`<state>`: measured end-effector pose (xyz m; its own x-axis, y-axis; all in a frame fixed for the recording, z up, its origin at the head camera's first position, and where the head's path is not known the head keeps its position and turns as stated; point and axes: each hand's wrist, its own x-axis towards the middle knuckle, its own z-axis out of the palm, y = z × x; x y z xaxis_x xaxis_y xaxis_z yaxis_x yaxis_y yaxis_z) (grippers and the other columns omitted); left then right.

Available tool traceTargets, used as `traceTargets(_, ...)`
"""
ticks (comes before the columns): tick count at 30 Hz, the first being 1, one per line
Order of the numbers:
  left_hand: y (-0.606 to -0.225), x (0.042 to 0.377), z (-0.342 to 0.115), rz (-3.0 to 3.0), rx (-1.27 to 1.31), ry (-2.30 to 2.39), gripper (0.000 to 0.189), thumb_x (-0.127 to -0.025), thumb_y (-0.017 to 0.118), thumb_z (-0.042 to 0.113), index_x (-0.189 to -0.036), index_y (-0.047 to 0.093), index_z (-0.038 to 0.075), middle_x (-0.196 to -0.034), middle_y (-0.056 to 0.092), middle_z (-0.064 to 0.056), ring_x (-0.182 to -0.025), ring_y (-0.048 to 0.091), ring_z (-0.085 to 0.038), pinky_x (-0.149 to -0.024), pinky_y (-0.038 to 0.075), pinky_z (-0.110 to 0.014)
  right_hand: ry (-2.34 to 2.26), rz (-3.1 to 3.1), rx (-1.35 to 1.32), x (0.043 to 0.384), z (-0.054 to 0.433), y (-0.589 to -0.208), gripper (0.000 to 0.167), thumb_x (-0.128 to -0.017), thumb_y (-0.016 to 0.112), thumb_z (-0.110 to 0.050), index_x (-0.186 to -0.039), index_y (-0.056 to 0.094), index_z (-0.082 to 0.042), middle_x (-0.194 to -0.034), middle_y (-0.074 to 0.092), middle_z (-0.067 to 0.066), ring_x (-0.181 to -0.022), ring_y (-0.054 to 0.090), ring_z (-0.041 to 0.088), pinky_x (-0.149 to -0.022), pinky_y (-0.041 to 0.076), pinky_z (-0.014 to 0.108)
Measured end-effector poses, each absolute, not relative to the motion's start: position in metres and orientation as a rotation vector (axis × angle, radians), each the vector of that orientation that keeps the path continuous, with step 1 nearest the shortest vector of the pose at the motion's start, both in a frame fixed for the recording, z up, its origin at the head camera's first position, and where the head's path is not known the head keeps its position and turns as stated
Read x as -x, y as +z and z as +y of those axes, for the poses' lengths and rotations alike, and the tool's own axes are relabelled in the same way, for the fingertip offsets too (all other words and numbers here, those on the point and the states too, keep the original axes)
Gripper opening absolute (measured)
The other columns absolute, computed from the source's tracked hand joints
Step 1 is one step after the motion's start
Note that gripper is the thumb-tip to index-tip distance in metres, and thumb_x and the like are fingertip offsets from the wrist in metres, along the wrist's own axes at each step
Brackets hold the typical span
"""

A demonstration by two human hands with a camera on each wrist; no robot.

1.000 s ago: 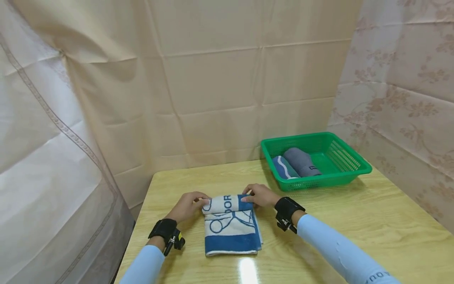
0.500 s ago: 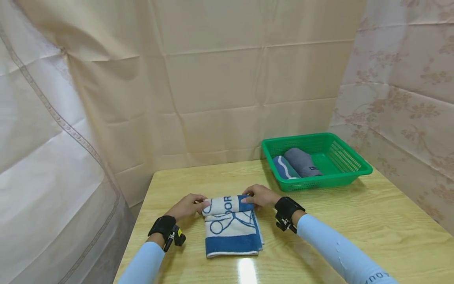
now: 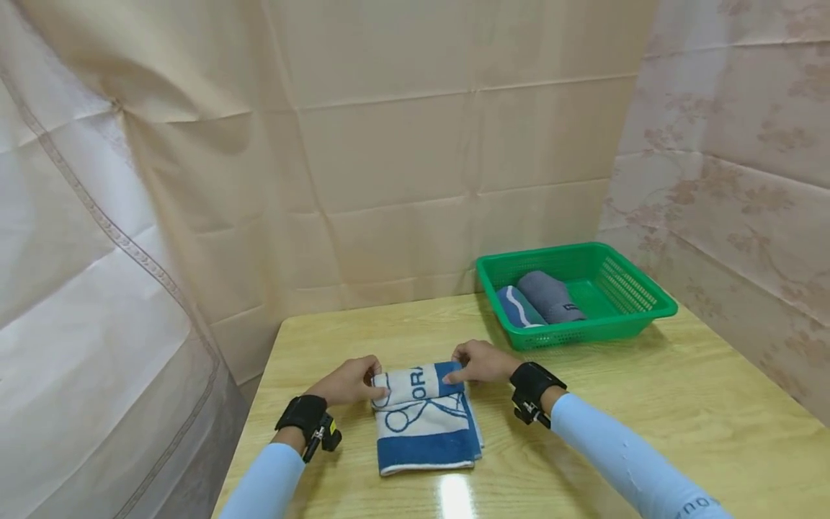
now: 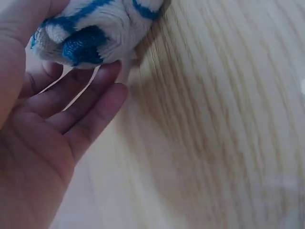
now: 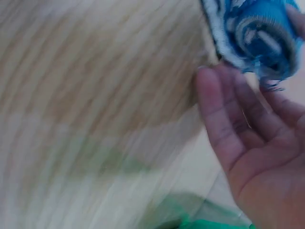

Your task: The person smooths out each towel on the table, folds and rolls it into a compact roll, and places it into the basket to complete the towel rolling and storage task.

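Note:
A blue and white towel [image 3: 424, 448] lies on the table, its far part rolled up and its near part flat. My left hand [image 3: 349, 382] grips the left end of the roll, thumb on top and fingers behind. At the right end, my right hand [image 3: 485, 363] pinches the roll the same way. The left wrist view shows the coiled end of the towel [image 4: 90, 36] against the curled fingers of my left hand [image 4: 43, 138]. In the right wrist view the other coiled end of the towel [image 5: 262, 40] sits at the fingers of my right hand [image 5: 267, 148].
A green plastic basket [image 3: 593, 333] stands at the back right of the wooden table [image 3: 583, 411]. Inside it are a rolled grey cloth [image 3: 550, 297] and a blue-green roll with a white stripe [image 3: 519, 308]. A beige curtain [image 3: 389, 158] hangs behind the table.
The roll has turned and come slightly toward me, so its lettering has shifted and less flat towel shows. Both hands have moved slightly nearer with it.

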<state>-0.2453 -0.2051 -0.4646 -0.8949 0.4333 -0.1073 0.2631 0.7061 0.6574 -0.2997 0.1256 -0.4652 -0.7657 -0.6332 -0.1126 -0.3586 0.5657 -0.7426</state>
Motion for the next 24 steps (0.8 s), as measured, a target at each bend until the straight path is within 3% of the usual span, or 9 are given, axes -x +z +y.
traceTargets(5, -0.465, 0.248, -0.199, 2.759, -0.755, 0.869, 0.031, -0.091, 0.08, 0.025, -0.092, 0.053, 0.012, -0.089, 0.05, 0.0, -0.081, 0.05, -0.014, -0.067, 0.044, -0.029, -1.035, 2.529, 1.038, 0.298, 0.13, -0.476, 0.04, -0.086, 0.085, -0.039, -0.095, 0.055, -0.015, -0.091, 0.057, -0.002, -0.075, 0.053, 0.014, -0.065, 0.043, 0.031)
traceTargets(10, -0.467, 0.245, -0.202, 2.974, -0.84, 0.787, 0.031, -0.087, 0.081, 0.016, -0.088, 0.05, 0.014, -0.095, 0.044, -0.001, -0.089, 0.044, -0.018, -0.071, 0.041, -0.033, -0.992, 2.674, 1.217, 0.299, 0.121, -0.479, 0.043, -0.086, 0.086, -0.036, -0.095, 0.048, -0.018, -0.084, 0.051, -0.005, -0.065, 0.046, 0.008, -0.064, 0.038, 0.028)
traceTargets(15, -0.47, 0.241, -0.209, 2.93, -0.774, 0.901, 0.032, -0.087, 0.086, 0.027, -0.089, 0.055, 0.019, -0.109, 0.051, 0.001, -0.104, 0.041, -0.022, -0.083, 0.041, -0.039, -0.876, 2.822, 1.242, 0.294, 0.116, -0.477, 0.042, -0.082, 0.089, -0.031, -0.096, 0.051, -0.022, -0.081, 0.051, -0.007, -0.07, 0.049, 0.01, -0.066, 0.04, 0.028)
traceTargets(19, -0.468, 0.24, -0.217, 2.821, -0.753, 1.044, 0.02, -0.092, 0.078, 0.032, -0.086, 0.061, 0.022, -0.125, 0.062, 0.0, -0.115, 0.046, -0.026, -0.096, 0.042, -0.049, -0.797, 2.897, 1.253, 0.291, 0.115, -0.481, 0.04, -0.082, 0.09, -0.033, -0.097, 0.054, -0.025, -0.086, 0.055, -0.008, -0.076, 0.05, 0.014, -0.068, 0.041, 0.03)
traceTargets(24, -0.468, 0.241, -0.221, 2.718, -0.711, 1.093, 0.019, -0.102, 0.065, 0.035, -0.095, 0.059, 0.018, -0.115, 0.066, 0.0, -0.112, 0.057, -0.022, -0.097, 0.047, -0.046, -0.849, 2.89, 1.255, 0.291, 0.117, -0.486, 0.038, -0.082, 0.084, -0.046, -0.103, 0.059, -0.025, -0.085, 0.058, -0.01, -0.071, 0.051, 0.011, -0.066, 0.043, 0.028)
